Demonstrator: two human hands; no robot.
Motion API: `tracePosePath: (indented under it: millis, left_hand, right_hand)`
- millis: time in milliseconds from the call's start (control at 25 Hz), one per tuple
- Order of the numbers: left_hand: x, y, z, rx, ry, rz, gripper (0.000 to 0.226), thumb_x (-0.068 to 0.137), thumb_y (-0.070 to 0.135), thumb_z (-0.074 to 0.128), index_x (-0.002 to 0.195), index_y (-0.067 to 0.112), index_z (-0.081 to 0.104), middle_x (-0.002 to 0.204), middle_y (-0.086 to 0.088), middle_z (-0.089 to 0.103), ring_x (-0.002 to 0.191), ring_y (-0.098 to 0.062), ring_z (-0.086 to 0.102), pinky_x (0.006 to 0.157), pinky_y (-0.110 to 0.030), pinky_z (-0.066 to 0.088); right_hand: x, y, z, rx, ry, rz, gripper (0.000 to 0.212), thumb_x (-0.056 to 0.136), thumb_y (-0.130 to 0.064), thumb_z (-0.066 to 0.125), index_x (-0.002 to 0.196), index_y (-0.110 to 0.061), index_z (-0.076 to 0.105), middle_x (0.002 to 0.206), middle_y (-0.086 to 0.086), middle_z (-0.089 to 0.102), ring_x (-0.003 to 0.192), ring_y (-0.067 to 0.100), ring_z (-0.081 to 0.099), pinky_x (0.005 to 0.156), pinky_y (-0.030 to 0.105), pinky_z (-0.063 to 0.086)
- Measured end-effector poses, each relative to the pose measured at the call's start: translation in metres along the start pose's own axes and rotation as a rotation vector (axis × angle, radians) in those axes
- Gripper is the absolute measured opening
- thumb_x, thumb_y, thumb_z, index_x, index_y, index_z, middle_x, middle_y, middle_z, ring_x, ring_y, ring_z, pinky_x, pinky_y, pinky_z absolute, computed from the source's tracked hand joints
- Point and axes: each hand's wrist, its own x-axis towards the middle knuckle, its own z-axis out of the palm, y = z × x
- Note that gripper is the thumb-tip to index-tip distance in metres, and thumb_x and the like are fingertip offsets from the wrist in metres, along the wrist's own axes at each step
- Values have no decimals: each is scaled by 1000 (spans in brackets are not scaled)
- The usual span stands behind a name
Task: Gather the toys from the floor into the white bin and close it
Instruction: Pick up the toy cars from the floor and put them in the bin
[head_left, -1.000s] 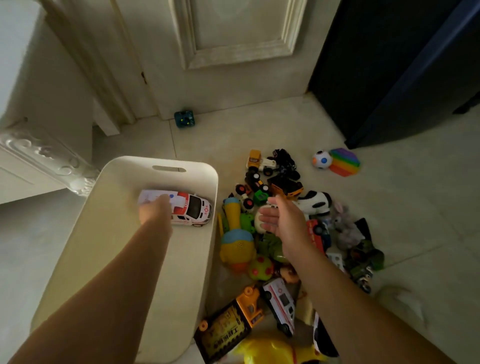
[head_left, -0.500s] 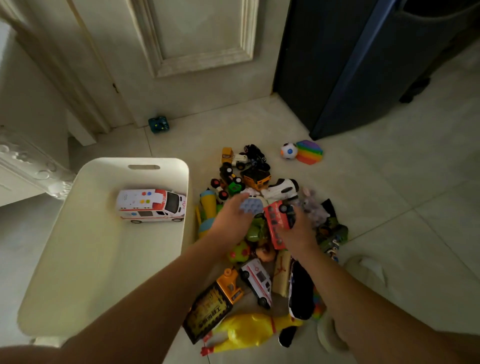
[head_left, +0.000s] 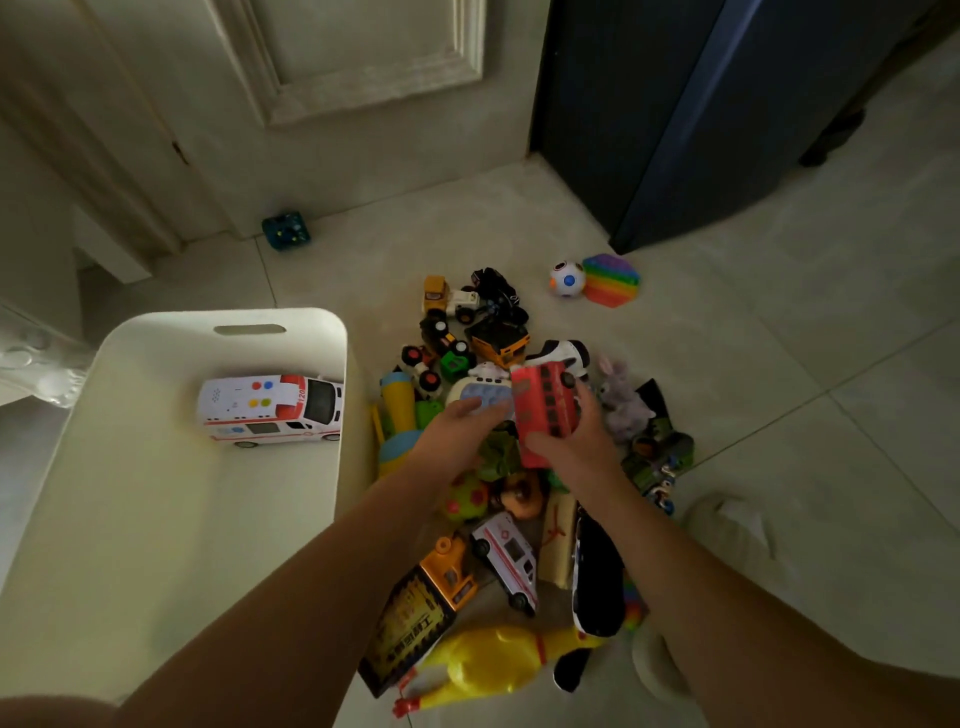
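Observation:
The open white bin (head_left: 156, 519) stands on the floor at the left with a white toy ambulance (head_left: 270, 410) lying inside it. A heap of toys (head_left: 498, 467) covers the tiles to its right. My right hand (head_left: 576, 441) grips a red toy bus (head_left: 543, 410) lifted over the heap. My left hand (head_left: 457, 431) reaches into the heap and holds the near edge of a pale push-button game toy (head_left: 480, 389). No lid for the bin is in view.
A rainbow pop pad (head_left: 610, 280) and a small spotted ball (head_left: 567, 279) lie apart at the back right. A teal cube toy (head_left: 285, 230) sits by the door (head_left: 363, 104). A dark blue cabinet (head_left: 675, 104) stands behind. A yellow rubber chicken (head_left: 488, 665) lies nearest me.
My left hand let go of the ambulance in the bin and moved right to the heap. My right hand picked up the red bus.

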Motion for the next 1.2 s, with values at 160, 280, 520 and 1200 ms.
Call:
tracePosePath:
  millis: [160, 280, 520, 1200]
  left_hand:
    - [-11, 19, -1, -245, -103, 31, 46, 83, 34, 70, 124, 20, 55, 115, -7, 68, 101, -25, 68, 77, -38, 60]
    - [-17, 23, -14, -306, 29, 32, 40, 84, 29, 67, 120, 17, 55, 106, -11, 69, 92, -26, 69, 71, -38, 59]
    - [-24, 5, -51, -332, 106, -1, 48, 81, 29, 68, 125, 18, 51, 108, -12, 69, 93, -27, 69, 70, -37, 58]
    - [-78, 33, -59, -494, -130, 138, 28, 88, 23, 58, 114, 14, 60, 103, -13, 70, 87, -24, 65, 71, -34, 52]
  right_hand:
    - [-9, -43, 2, 113, -328, 30, 73, 83, -27, 70, 144, -40, 31, 119, -9, 58, 102, 10, 60, 78, 22, 50]
    - [-9, -45, 20, 110, -260, -63, 42, 92, -43, 58, 132, -36, 50, 117, -5, 62, 109, 13, 61, 89, 27, 50]
    - [15, 19, 35, -1060, -259, -305, 79, 80, -21, 66, 148, -33, 27, 159, 5, 14, 147, 33, 5, 117, 51, 10]
    - [-18, -72, 37, 219, 171, -105, 14, 82, -24, 66, 86, -26, 53, 95, 1, 64, 92, 25, 67, 83, 43, 55]
